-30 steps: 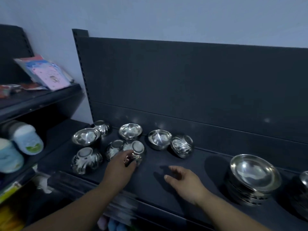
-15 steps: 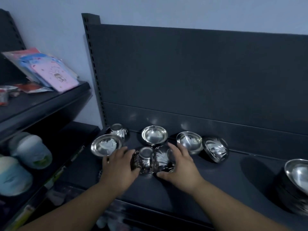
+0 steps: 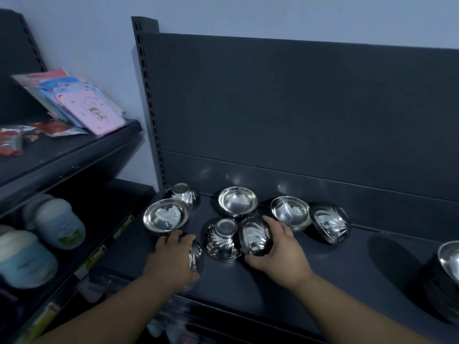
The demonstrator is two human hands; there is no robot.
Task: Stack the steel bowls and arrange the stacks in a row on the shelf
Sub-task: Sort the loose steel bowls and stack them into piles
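Eight small steel bowls sit loose at the left end of the shelf [image 3: 347, 269], none nested yet.

Left hand [image 3: 171, 259] is curled over an upside-down bowl [image 3: 196, 253] at the front of the cluster. The palm hides most of it.

Right hand [image 3: 277, 252] is wrapped round the tipped bowl [image 3: 254, 235], fingers over the top and thumb low on the near side. That bowl is off level and touching the middle bowl [image 3: 222, 240], which sits base-up between the hands.

Behind them:
- left upright bowl [image 3: 166, 214], mouth up
- corner bowl [image 3: 182, 194], base-up, back left
- back bowl [image 3: 237, 201], mouth up
- right upright bowl [image 3: 289, 212], mouth up
- leaning bowl [image 3: 330, 223], on its side against the right upright bowl

The big stack [image 3: 447, 264] of larger bowls is well apart at the far right.

Handling, my read:
- Material: thin polished steel, so light, rigid and slick. Won't break, but will clatter and skate on the shelf if nudged.
- Grip: the fluted outer walls give some purchase. Best hold is across the body, thumb against fingers just below the rim. A one-sided rim pinch will likely slip.
- Base-up ones: grab by the sides and flip before nesting.
- Nesting: get all mouths the same way, then lower each one in straight. Dropped in crooked, they'll probably wedge.
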